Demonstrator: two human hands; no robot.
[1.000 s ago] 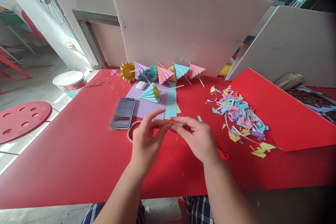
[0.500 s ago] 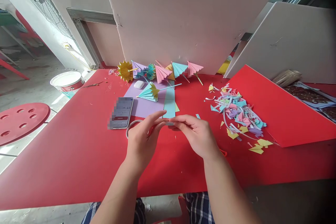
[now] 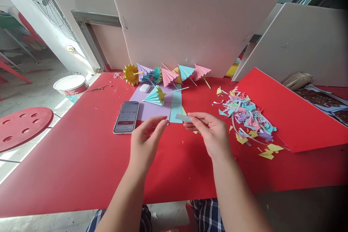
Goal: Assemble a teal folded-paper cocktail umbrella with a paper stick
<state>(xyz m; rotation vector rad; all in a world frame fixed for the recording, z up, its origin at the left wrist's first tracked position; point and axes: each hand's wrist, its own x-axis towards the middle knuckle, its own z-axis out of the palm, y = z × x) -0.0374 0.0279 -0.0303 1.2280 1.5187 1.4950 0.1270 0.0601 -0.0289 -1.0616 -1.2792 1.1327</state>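
Observation:
My right hand [image 3: 212, 132] pinches a small flat blue-grey strip [image 3: 183, 117] between thumb and fingers. It holds the strip level above the red table [image 3: 174, 166], its free end pointing left. My left hand [image 3: 146, 139] is a short way to the left of the strip and apart from it. Its thumb and fingertips are pressed together; whatever they hold, if anything, is too small to make out. Beyond the hands, a blue and yellow paper umbrella [image 3: 156, 96] lies on purple paper [image 3: 144, 110] and blue paper [image 3: 176, 110].
Several folded paper umbrellas [image 3: 169, 76] stand along the back board. A phone [image 3: 126, 117] and a white case [image 3: 145, 88] are at the left. Coloured paper scraps [image 3: 248, 114] are heaped at the right beside a red board [image 3: 293, 116]. Scissors [image 3: 98, 88] lie near the left edge.
My hands have moved apart. The strip that was between both hands is now in my right hand alone, in plain view. The white loop beside my left hand no longer shows.

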